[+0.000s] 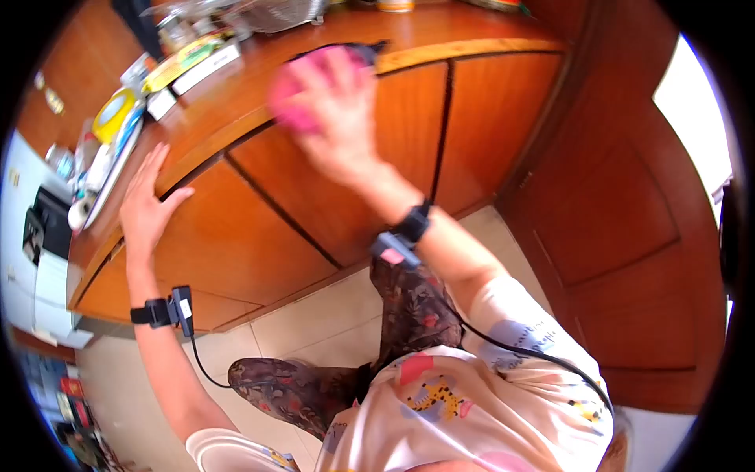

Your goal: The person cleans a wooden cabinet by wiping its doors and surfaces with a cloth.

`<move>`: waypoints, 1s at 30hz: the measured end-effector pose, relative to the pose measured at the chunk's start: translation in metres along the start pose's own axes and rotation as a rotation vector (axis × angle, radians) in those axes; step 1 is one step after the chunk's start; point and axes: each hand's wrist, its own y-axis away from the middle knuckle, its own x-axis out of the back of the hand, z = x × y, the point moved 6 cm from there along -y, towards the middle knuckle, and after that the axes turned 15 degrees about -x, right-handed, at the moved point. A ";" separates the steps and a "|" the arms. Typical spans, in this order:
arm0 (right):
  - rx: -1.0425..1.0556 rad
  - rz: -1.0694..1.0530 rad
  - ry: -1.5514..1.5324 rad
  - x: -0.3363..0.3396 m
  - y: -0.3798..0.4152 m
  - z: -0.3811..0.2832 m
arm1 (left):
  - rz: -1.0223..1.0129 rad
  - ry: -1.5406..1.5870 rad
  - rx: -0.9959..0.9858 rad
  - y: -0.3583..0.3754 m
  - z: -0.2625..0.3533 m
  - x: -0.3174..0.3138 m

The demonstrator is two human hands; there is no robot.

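Note:
My right hand [340,106] presses a bright pink cloth [287,98] against the front edge of the wooden cabinet [287,200]. Its fingers are spread over the cloth, and motion blurs them. Just beyond the cloth, a dark strip [370,52] shows on the cabinet top. Over on the left, my left hand [147,197] lies at the edge of the same top, fingers stretched out and thumb apart, holding nothing.
A yellow ring-shaped item [116,116] and a white box [206,69] sit along the back of the cabinet top, with a clear plastic container [275,14] farther right. A tall brown door [605,212] stands to the right. Cables run from both wristbands.

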 end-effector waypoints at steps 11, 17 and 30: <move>0.135 -0.263 0.138 0.010 0.100 0.054 | -0.033 0.057 0.100 -0.002 0.003 0.001; -0.156 -0.001 0.286 0.091 0.092 0.140 | -0.034 0.028 0.101 -0.003 0.009 0.002; -0.520 0.566 -0.416 0.262 -0.049 0.204 | -0.033 0.026 0.168 -0.004 0.010 0.005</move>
